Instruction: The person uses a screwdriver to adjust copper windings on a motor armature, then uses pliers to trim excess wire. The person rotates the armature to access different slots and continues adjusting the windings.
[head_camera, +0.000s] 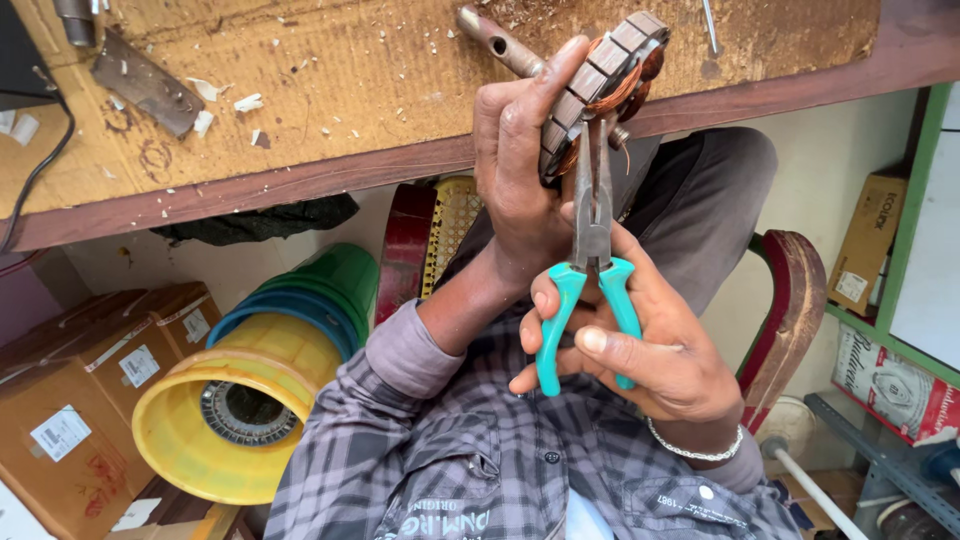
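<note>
Gripping the heavy, rigid stator (600, 85) by its steel rim, the left hand (520, 170) is steadying it while right hand (650, 350) fingers are squeezing pliers (592, 250) on fragile copper windings.

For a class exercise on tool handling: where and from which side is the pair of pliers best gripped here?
Grip the pliers at the teal handles, from the end nearest the person, as the right hand does. The thin metal tips are buried in the copper-wound stator held in the left hand.

Two hands (520, 170) – one motor stator (600, 85); one pair of teal-handled pliers (592, 270); one metal punch (497, 42) on the surface (350, 90); three stacked plastic buckets (260, 380) – left.
</note>
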